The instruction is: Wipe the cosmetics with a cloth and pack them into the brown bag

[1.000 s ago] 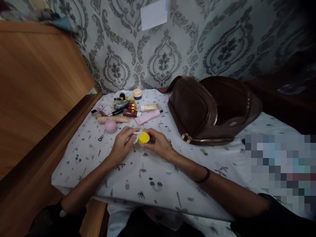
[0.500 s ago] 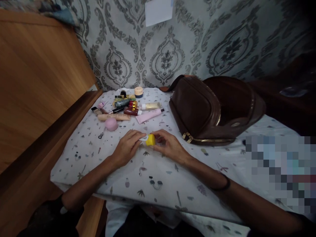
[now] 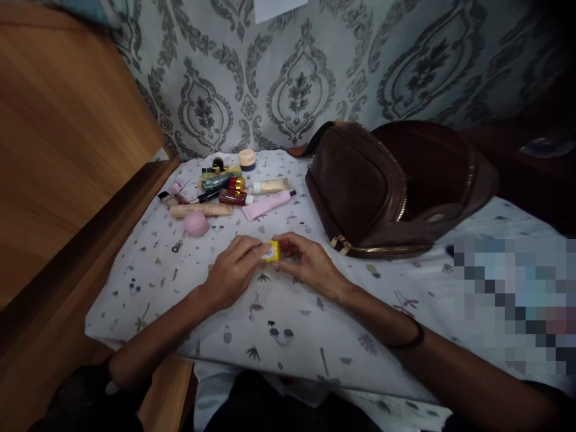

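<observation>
Yellow-and-white container (image 3: pixel 273 251), above printed cloth (image 3: pixel 216 336), has swung yellow end toward right hand (image 3: pixel 312 262): easier reach, I judge. Left hand (image 3: pixel 233 271) grasps white part; right fingers curve round yellow, grip unclear.

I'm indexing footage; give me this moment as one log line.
left hand: holds yellow-and-white item | right hand: at its yellow end | nearby: pink tube, open brown bag

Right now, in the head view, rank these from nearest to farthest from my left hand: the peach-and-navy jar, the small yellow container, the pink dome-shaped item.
1. Small yellow container: at the left hand's fingertips.
2. Pink dome-shaped item: beyond the hand, to its left.
3. Peach-and-navy jar: almost straight ahead, farthest back of the three.
</observation>
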